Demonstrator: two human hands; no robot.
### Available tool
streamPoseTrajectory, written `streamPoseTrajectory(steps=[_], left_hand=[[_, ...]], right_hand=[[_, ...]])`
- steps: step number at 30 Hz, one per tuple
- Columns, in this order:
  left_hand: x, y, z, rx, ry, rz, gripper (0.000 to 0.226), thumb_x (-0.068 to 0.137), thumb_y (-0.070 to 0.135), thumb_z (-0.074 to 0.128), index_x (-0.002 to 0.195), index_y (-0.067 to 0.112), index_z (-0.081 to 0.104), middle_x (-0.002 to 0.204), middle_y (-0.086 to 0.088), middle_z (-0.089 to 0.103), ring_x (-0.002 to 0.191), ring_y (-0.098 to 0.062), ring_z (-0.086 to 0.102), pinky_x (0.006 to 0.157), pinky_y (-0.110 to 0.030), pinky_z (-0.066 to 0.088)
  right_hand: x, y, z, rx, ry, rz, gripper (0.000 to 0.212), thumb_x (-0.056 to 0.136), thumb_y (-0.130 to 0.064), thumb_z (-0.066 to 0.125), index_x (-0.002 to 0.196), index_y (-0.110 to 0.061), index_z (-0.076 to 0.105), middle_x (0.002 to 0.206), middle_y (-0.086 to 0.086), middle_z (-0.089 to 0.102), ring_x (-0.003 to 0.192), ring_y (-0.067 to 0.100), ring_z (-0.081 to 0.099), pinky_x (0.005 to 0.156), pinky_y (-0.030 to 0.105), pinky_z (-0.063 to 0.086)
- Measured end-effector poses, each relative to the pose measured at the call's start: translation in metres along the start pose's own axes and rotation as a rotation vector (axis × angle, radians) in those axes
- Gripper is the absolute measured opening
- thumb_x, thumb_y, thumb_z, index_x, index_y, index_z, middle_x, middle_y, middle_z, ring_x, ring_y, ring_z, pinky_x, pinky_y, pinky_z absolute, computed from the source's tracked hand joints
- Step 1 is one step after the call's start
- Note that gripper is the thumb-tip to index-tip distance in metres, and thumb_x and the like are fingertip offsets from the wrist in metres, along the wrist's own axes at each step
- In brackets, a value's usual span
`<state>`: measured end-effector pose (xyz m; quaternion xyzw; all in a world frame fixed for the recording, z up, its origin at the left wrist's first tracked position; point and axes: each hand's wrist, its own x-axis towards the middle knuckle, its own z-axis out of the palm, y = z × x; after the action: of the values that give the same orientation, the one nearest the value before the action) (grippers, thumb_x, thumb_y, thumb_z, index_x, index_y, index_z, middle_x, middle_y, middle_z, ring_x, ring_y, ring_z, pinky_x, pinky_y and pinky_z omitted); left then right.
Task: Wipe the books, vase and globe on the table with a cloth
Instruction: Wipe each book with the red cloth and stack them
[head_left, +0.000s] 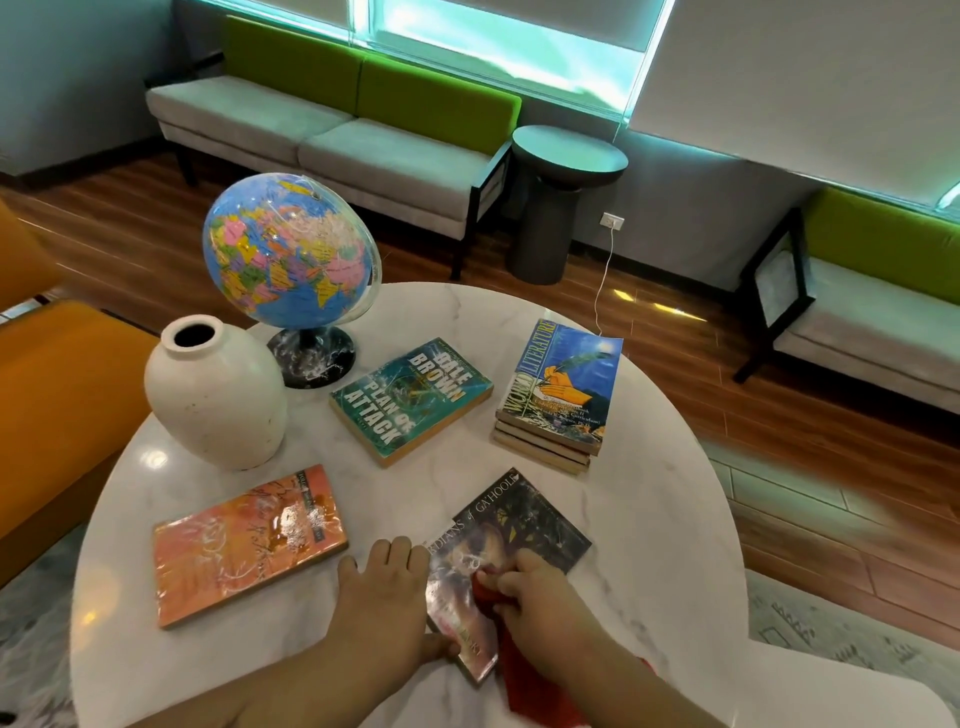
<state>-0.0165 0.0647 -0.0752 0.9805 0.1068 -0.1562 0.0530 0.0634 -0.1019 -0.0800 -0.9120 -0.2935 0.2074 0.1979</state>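
Bunching under right grip (540, 592): red cloth (519, 675).

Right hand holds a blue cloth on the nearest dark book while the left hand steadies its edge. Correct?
No: the head view shows the cloth is red. The right hand does hold it on the dark book while the left hand steadies its edge.

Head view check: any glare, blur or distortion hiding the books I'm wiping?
Head view: glare streaks whiten the orange plastic-wrapped book and spot the white marble table; the windows blow out cyan; the wooden floor at right is smeared; the wide lens bows edges; the dark paperback under the red cloth reads clearly.
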Motion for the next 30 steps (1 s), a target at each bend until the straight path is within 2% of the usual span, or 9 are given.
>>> streamPoseTrajectory(steps=[4, 7, 12, 14, 17, 21, 23, 26, 30], left_hand=[[0.000, 0.000, 0.000, 0.006, 0.000, 0.008, 0.089, 0.068, 0.081, 0.051, 0.130, 0.020, 0.035, 0.127, 0.001, 0.035, 0.119, -0.020, 0.034, 0.094, -0.043, 0.030], [0.000, 0.000, -0.002, 0.013, -0.003, 0.005, 0.090, 0.068, 0.082, 0.050, 0.131, 0.020, 0.035, 0.128, 0.001, 0.035, 0.119, -0.020, 0.034, 0.095, -0.043, 0.031], [0.000, 0.000, -0.001, 0.005, -0.009, 0.007, 0.089, 0.069, 0.081, 0.050, 0.131, 0.020, 0.034, 0.129, 0.001, 0.036, 0.120, -0.020, 0.034, 0.095, -0.043, 0.030], [0.000, 0.000, -0.001, 0.009, -0.008, 0.002, 0.089, 0.068, 0.081, 0.050, 0.131, 0.020, 0.034, 0.128, 0.001, 0.035, 0.120, -0.020, 0.033, 0.094, -0.043, 0.030], [0.001, 0.000, -0.002, 0.013, -0.017, -0.001, 0.090, 0.068, 0.081, 0.049, 0.131, 0.019, 0.034, 0.129, 0.000, 0.035, 0.120, -0.021, 0.033, 0.094, -0.043, 0.030], [0.000, 0.000, -0.001, 0.011, -0.015, -0.001, 0.091, 0.068, 0.082, 0.050, 0.131, 0.019, 0.034, 0.129, 0.000, 0.035, 0.120, -0.021, 0.033, 0.094, -0.043, 0.030], [0.000, 0.000, -0.001, 0.006, -0.019, -0.005, 0.091, 0.068, 0.081, 0.050, 0.132, 0.019, 0.033, 0.130, 0.000, 0.034, 0.120, -0.021, 0.033, 0.095, -0.043, 0.030], [0.001, 0.000, -0.002, 0.006, -0.028, -0.010, 0.091, 0.068, 0.082, 0.049, 0.133, 0.020, 0.033, 0.131, 0.000, 0.034, 0.121, -0.021, 0.033, 0.096, -0.044, 0.031], [-0.001, -0.001, -0.002, -0.019, -0.024, -0.009, 0.086, 0.069, 0.081, 0.049, 0.130, 0.022, 0.034, 0.128, 0.003, 0.035, 0.120, -0.019, 0.034, 0.094, -0.043, 0.030]], right_hand=[[0.017, 0.000, -0.011, 0.024, 0.107, 0.123, 0.029, 0.094, -0.016, 0.052, 0.118, -0.024, 0.066, 0.106, -0.003, 0.049, 0.102, 0.016, 0.053, 0.092, 0.019, 0.038], [0.014, -0.012, -0.006, -0.019, 0.011, 0.049, 0.027, 0.094, -0.018, 0.052, 0.118, -0.019, 0.065, 0.115, 0.000, 0.050, 0.108, 0.018, 0.052, 0.096, 0.021, 0.038], [0.016, -0.008, -0.018, 0.008, -0.045, 0.083, 0.034, 0.092, -0.009, 0.050, 0.115, -0.024, 0.069, 0.086, -0.016, 0.044, 0.099, 0.008, 0.052, 0.080, 0.003, 0.034], [0.015, -0.012, -0.017, -0.020, 0.013, 0.043, 0.034, 0.093, -0.012, 0.049, 0.119, -0.027, 0.066, 0.100, -0.008, 0.048, 0.102, 0.011, 0.052, 0.090, 0.012, 0.038], [0.005, -0.017, -0.007, -0.030, -0.071, -0.085, 0.029, 0.095, -0.018, 0.048, 0.117, -0.021, 0.067, 0.114, -0.001, 0.052, 0.108, 0.017, 0.053, 0.097, 0.022, 0.040], [0.006, -0.004, -0.013, -0.007, -0.029, -0.014, 0.022, 0.090, -0.012, 0.053, 0.099, -0.013, 0.073, 0.092, -0.009, 0.046, 0.102, 0.016, 0.056, 0.091, 0.018, 0.042], [0.006, -0.006, -0.010, -0.008, 0.016, -0.021, 0.029, 0.089, -0.012, 0.051, 0.109, -0.022, 0.071, 0.102, -0.010, 0.049, 0.103, 0.014, 0.055, 0.095, 0.021, 0.043], [-0.006, -0.011, 0.002, -0.033, -0.073, -0.175, 0.033, 0.094, -0.028, 0.049, 0.125, -0.035, 0.061, 0.123, -0.009, 0.050, 0.113, 0.013, 0.045, 0.100, 0.024, 0.039], [-0.012, 0.004, -0.010, -0.007, -0.073, -0.159, 0.025, 0.092, -0.033, 0.056, 0.112, -0.029, 0.070, 0.114, -0.009, 0.054, 0.108, 0.010, 0.052, 0.094, 0.018, 0.040]])
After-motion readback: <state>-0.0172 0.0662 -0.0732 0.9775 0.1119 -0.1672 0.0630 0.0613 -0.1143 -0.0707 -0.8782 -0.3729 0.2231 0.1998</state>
